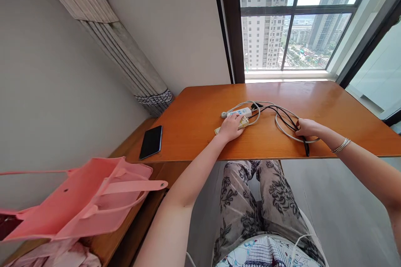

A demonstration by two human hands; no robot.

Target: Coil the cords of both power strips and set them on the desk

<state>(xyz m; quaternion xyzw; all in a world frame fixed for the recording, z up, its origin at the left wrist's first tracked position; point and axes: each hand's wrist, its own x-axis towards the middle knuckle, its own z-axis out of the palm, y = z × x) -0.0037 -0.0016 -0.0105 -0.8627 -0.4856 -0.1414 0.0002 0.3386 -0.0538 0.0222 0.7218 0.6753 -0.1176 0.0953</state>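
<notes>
Patterned clothing point(250, 255) shows nearest, below the bench point(188, 121). On top, the left hand point(231, 128) lays fingers over a yellowish strip point(244, 122) beside a white power strip point(244, 112), grip unclear; rightward, the right hand point(307, 127) pinches black cable point(286, 117) between narrowed fingers.

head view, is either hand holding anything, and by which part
Right hand holds the black cable near its thick end; left hand rests on the yellowish power strip, grip unclear.
</notes>
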